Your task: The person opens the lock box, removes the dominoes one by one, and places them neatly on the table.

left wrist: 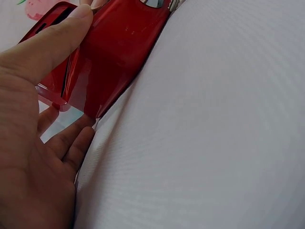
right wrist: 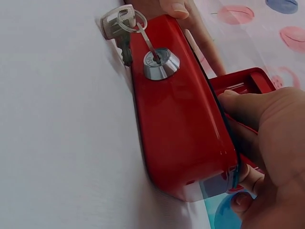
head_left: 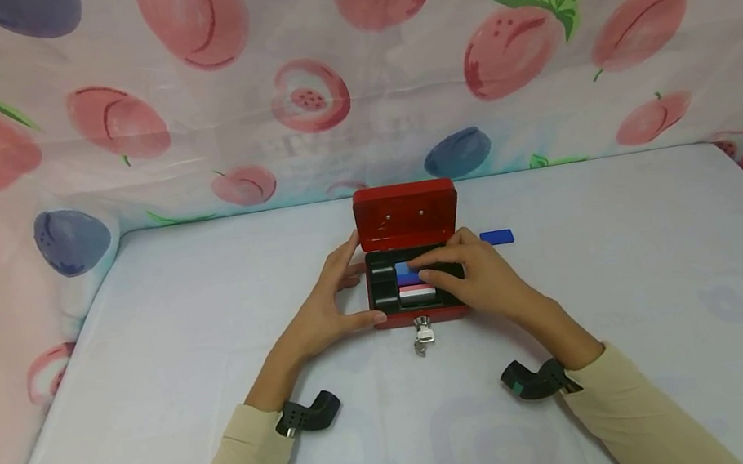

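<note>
A red cash box (head_left: 422, 317) stands with its lid (head_left: 407, 213) raised and a black tray (head_left: 384, 284) inside. My left hand (head_left: 322, 311) holds the box's left side, thumb at the front corner and fingers spread toward the back. Over the tray, my right hand (head_left: 479, 271) pinches a blue block (head_left: 407, 279) between thumb and index finger, with its other fingers by the box's right side. A lighter blue block (head_left: 403, 268) lies just behind it, and a white block (head_left: 417, 295) with a pinkish edge in front.
Keys (right wrist: 114, 28) on a ring hang from the lock (right wrist: 162, 64) on the box's front. Another blue block (head_left: 496, 237) lies on the white-covered table (head_left: 145, 388), right of the lid. A fruit-print cloth (head_left: 391, 129) hangs behind the table.
</note>
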A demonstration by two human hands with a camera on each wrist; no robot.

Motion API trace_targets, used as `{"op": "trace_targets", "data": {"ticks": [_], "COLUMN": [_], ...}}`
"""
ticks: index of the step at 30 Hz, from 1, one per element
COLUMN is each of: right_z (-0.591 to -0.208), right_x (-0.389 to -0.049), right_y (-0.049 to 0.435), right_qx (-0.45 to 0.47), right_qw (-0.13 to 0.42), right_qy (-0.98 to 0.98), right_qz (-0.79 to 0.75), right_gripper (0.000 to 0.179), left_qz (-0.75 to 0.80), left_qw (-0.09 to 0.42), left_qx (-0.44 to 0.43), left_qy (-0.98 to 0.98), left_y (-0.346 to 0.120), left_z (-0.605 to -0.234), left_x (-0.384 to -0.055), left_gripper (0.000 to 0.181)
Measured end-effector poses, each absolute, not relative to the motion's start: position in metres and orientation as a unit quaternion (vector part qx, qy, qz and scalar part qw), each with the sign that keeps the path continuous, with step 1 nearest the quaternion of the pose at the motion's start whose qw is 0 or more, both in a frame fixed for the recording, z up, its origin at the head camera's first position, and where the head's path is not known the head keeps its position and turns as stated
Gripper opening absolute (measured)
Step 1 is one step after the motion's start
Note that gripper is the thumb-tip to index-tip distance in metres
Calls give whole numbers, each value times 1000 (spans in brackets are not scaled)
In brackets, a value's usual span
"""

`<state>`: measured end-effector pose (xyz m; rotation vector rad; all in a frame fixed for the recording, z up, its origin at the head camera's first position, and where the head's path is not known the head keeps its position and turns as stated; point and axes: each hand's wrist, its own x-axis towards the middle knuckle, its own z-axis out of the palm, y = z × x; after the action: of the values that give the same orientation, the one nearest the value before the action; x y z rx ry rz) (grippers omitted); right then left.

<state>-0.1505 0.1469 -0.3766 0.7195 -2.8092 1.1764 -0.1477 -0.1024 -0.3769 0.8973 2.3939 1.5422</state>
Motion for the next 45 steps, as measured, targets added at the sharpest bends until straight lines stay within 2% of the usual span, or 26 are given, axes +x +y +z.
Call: {"op": "trace_targets", "data": {"ticks": [12,21,45], "right_z": [-377,-377,-377], "right_x": [-151,-150,-149], "right_y": [144,144,142], "right_qx": [230,233,222], "right_qw": [20,23,22], "right_qy": [-904,-903,-902], "right_qz": [360,361,370], "right_gripper": [24,23,24], "left_qz": [518,502,507], "left_qw": [80,70,62], "left_qx": [298,289,301], "left_qy": [798,812,805], "left_y": [-102,-107,-107], "left_z": [-377,-406,-408], "left_x": [-148,-161,-162], "left_gripper": [100,103,103]}}
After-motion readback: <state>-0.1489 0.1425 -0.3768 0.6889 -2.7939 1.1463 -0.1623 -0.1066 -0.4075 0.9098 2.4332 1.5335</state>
